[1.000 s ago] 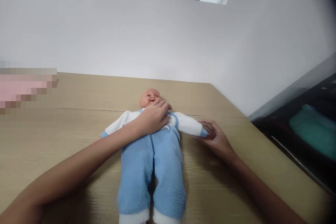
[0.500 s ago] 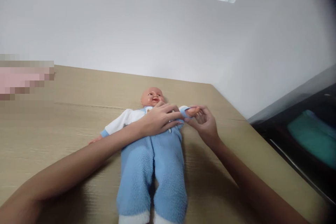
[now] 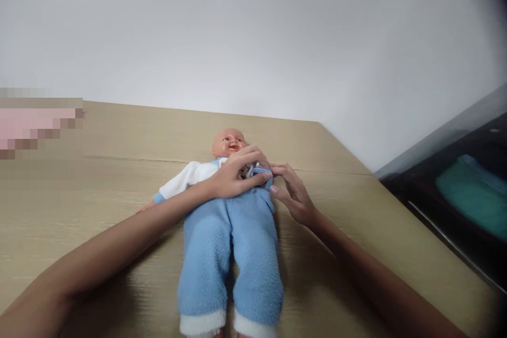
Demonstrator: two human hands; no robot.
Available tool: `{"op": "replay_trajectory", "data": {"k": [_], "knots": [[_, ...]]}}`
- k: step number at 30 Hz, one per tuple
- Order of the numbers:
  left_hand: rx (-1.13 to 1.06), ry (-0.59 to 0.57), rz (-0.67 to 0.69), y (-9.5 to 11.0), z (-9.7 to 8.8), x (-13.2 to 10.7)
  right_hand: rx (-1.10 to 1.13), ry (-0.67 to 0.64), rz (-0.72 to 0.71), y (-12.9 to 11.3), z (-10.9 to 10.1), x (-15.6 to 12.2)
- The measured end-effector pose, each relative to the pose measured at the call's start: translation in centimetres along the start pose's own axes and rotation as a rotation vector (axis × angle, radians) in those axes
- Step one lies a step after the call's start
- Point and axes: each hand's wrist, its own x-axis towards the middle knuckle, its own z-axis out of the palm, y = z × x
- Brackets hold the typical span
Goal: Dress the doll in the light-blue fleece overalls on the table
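Observation:
A baby doll (image 3: 229,232) in a blue fleece suit with white sleeves lies on its back on the wooden table (image 3: 119,185), head away from me. My left hand (image 3: 233,174) rests on the doll's chest, fingers curled round the bunched blue cuff of the sleeve there. My right hand (image 3: 291,193) is at the doll's right shoulder, its fingertips touching that same bunched sleeve. The doll's other arm stretches out to the left in its white sleeve (image 3: 184,179).
A white wall stands behind the table. A blurred pink patch (image 3: 35,124) sits at the far left of the table. To the right, beyond the table's edge, is a dark bin (image 3: 455,206) with something teal (image 3: 471,195) inside.
The doll's right arm, first stretched out sideways in my right hand, has been folded in over its chest, and the sleeve is now bunched under my left hand's fingers.

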Motion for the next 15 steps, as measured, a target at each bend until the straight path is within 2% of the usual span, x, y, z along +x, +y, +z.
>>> {"op": "replay_trajectory", "data": {"k": [3, 5, 8, 11, 15], "knots": [[-0.101, -0.017, -0.180, -0.3, -0.2, 0.2, -0.020, 0.015, -0.018, -1.0, 0.7, 0.2], [-0.151, -0.037, -0.269, -0.8, -0.3, 0.3, -0.033, 0.053, 0.020, -1.6, 1.4, 0.4], [-0.139, -0.054, -0.299, -1.5, -0.3, 0.4, 0.134, 0.132, 0.234, -1.9, 2.3, 0.7], [-0.022, -0.075, -0.293, -1.9, -0.2, 0.4, 0.355, 0.265, 0.475, -1.7, 2.9, 0.8], [0.048, -0.130, -0.343, -1.8, -0.3, 0.3, 0.257, 0.381, 0.561, -1.9, 3.6, 0.1]]}}
